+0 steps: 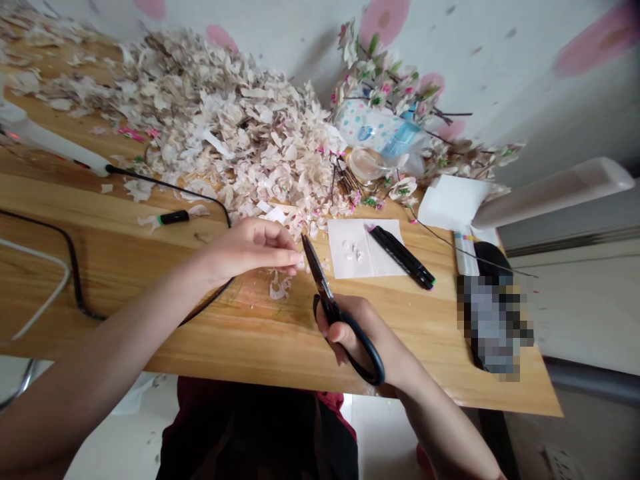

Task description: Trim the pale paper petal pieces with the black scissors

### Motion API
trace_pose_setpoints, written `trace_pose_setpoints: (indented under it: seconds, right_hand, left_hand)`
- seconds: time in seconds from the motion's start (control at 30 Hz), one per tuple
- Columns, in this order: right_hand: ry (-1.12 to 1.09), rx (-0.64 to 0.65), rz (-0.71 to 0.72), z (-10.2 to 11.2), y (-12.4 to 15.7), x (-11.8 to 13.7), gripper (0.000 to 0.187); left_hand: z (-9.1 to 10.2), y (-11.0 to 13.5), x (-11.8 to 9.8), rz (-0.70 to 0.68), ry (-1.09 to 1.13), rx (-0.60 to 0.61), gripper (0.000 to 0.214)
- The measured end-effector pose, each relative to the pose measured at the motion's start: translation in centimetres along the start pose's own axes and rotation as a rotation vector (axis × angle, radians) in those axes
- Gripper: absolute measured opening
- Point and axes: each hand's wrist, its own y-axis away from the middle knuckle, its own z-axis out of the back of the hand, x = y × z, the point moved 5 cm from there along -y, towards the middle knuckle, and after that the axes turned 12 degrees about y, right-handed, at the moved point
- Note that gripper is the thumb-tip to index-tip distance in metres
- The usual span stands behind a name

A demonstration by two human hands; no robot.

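My left hand (263, 248) is closed in a pinch over the wooden table, with a small pale petal piece (301, 261) at its fingertips. Beside it, my right hand (365, 333) grips black-handled scissors (325, 293), fingers through the loops. Their blades point up and away, close to the left fingertips, and look nearly closed. A curled, translucent scrap (280, 285) lies on the wood below my left hand. To the right, a white paper sheet (345, 267) bears several tiny pale pieces (354, 252). Black marker pens (403, 257) rest across the sheet's right side.
A big heap of dried pale petals (240, 120) fills the back of the wooden table (260, 340). Flowering branches (385, 80) and a wipes pack (375, 127) stand behind. Black cable (175, 183) crosses the left side, near another marker (173, 217). A white lamp arm (555, 193) juts in at right.
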Motion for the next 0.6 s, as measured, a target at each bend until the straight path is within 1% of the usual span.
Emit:
trace_pose_setpoints:
  seconds: [0.07,0.13,0.23,0.3,0.47,0.6]
  right_hand:
    - [-0.113,0.038,0.026,-0.14,-0.11,-0.22,0.065]
    - [-0.161,0.065,0.074,-0.21,-0.28,-0.37,0.068]
    - [-0.121,0.040,0.155,0.02,-0.53,-0.44,0.074]
    - [-0.099,0.019,0.181,0.20,-0.59,-0.38,0.075]
    - [-0.003,-0.017,0.157,0.44,-0.45,-0.08,0.065]
    - [0.067,-0.034,0.132,0.31,-0.46,0.00,0.066]
  left_hand:
    - [-0.20,0.04,0.21,0.019,0.053,0.015,0.015]
    - [-0.43,0.06,0.45,0.044,0.100,0.019,0.016]
    - [-0.74,0.05,0.66,0.068,0.131,0.001,0.015]
    - [-0.83,0.06,0.67,0.073,0.123,-0.031,0.014]
    - [-0.62,0.13,0.61,0.053,0.080,-0.110,0.013]
    - [-0.17,0.18,0.50,-0.012,0.111,-0.210,0.014]
